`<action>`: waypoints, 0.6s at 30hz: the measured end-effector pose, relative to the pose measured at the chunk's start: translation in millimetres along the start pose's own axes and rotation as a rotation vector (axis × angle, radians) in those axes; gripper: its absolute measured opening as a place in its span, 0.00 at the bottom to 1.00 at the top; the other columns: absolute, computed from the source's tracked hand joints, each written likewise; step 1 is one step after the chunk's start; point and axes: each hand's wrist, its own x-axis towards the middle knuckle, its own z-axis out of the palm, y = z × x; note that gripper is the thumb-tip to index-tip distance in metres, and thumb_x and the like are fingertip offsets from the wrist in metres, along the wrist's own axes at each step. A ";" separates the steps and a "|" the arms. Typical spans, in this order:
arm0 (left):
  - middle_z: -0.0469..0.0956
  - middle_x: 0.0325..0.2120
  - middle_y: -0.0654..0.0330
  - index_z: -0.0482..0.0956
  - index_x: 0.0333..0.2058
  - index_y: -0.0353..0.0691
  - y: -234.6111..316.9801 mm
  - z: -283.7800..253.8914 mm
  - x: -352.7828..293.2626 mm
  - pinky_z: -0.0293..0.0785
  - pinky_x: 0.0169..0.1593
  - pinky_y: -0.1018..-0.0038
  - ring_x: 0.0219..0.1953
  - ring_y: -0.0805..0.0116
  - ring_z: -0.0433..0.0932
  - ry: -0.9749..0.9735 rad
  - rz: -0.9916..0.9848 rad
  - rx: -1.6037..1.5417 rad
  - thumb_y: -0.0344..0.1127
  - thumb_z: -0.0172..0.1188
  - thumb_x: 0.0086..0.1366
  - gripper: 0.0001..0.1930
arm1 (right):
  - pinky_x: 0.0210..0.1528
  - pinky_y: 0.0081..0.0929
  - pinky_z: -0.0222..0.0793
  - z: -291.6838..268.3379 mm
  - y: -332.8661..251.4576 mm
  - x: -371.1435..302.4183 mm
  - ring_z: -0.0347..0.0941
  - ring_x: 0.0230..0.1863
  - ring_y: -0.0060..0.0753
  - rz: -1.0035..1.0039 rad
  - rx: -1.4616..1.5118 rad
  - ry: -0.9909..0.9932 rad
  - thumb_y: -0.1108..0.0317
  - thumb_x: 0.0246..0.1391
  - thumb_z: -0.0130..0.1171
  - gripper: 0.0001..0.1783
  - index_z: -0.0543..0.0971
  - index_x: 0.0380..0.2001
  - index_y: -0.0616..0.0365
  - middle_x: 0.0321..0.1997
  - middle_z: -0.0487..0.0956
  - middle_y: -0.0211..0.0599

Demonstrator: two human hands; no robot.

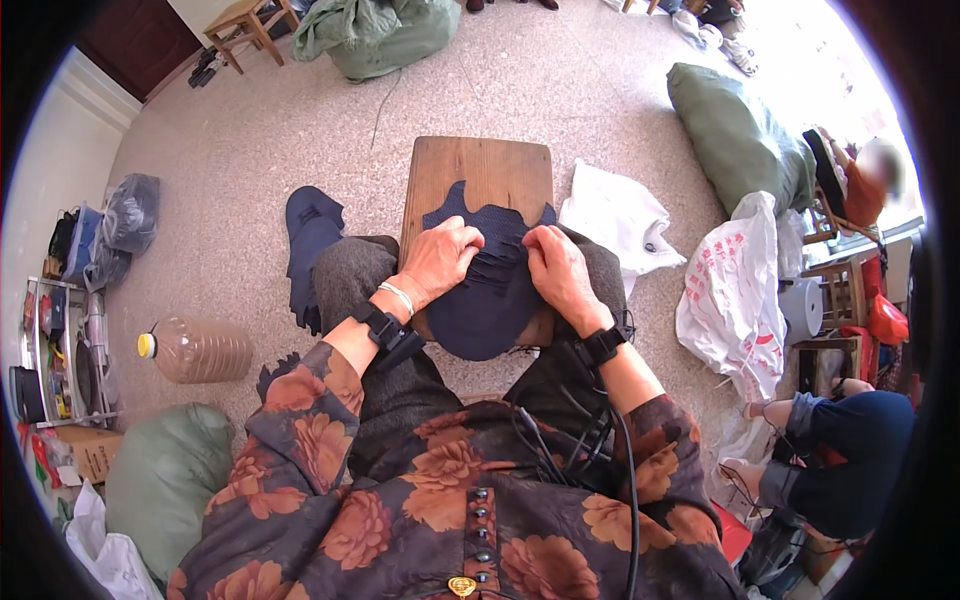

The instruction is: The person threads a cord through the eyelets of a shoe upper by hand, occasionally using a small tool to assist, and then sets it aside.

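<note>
A dark navy fabric piece (485, 315) lies on a wooden stool top (480, 160) between my knees. Its near end is rounded, its far edge has curved cut-outs and pointed tips, and short folds or slits run across its middle. My left hand (440, 262) is closed on the piece's left side, fingers curled and pinching. On the opposite side my right hand (563, 275) pinches the material near its edge. The exact fingertip grip is partly hidden. Another navy piece (308, 245), rounded at its far end and ragged at its near end, lies left of my knee.
A white bag (618, 225) lies right of the stool, with a printed white bag (735, 290) beyond. Green sacks (735, 135) stand around the floor. A large plastic jug (205, 350) lies at left. A seated person (850, 450) is at lower right; cables hang across my lap.
</note>
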 end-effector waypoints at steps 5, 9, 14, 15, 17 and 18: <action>0.76 0.29 0.54 0.82 0.35 0.39 -7.7 -4.3 6.8 0.74 0.38 0.63 0.34 0.53 0.79 -0.106 0.028 0.028 0.31 0.62 0.63 0.04 | 0.40 0.40 0.73 -1.1 -12.2 -1.3 0.76 0.37 0.53 0.061 0.121 0.070 0.78 0.55 0.54 0.05 0.76 0.35 0.60 0.33 0.76 0.46; 0.75 0.28 0.54 0.80 0.33 0.38 -5.9 -14.3 8.3 0.74 0.37 0.62 0.33 0.52 0.79 0.076 -0.005 -0.040 0.31 0.62 0.62 0.04 | 0.40 0.41 0.74 1.7 -25.5 -5.8 0.77 0.37 0.51 -0.070 0.079 -0.021 0.77 0.54 0.57 0.05 0.78 0.35 0.59 0.35 0.76 0.45; 0.75 0.28 0.52 0.78 0.32 0.38 5.6 -18.5 -18.4 0.73 0.36 0.60 0.33 0.50 0.78 0.040 -0.084 0.047 0.31 0.63 0.61 0.05 | 0.41 0.41 0.73 30.2 -33.1 3.6 0.75 0.40 0.48 -0.241 -0.135 -0.079 0.74 0.52 0.59 0.07 0.77 0.36 0.57 0.35 0.73 0.42; 0.76 0.30 0.53 0.78 0.32 0.38 3.8 -12.7 -23.7 0.74 0.37 0.60 0.34 0.49 0.78 0.025 -0.080 0.054 0.31 0.64 0.60 0.05 | 0.42 0.42 0.72 33.9 -35.0 5.6 0.75 0.40 0.48 -0.269 -0.135 -0.112 0.75 0.52 0.58 0.08 0.75 0.37 0.57 0.35 0.73 0.42; 0.76 0.30 0.53 0.78 0.33 0.38 -2.6 -2.3 -29.0 0.74 0.38 0.60 0.35 0.49 0.78 0.059 -0.104 0.029 0.31 0.63 0.61 0.05 | 0.42 0.42 0.72 44.3 -38.0 8.9 0.74 0.41 0.48 -0.262 -0.170 -0.127 0.75 0.51 0.57 0.08 0.74 0.36 0.57 0.35 0.73 0.43; 0.77 0.31 0.53 0.78 0.33 0.38 -2.4 0.1 -29.1 0.74 0.38 0.60 0.35 0.49 0.79 0.093 -0.122 0.005 0.31 0.63 0.61 0.05 | 0.43 0.42 0.72 47.6 -38.4 10.6 0.74 0.41 0.48 -0.256 -0.209 -0.139 0.76 0.51 0.57 0.08 0.74 0.36 0.57 0.35 0.73 0.43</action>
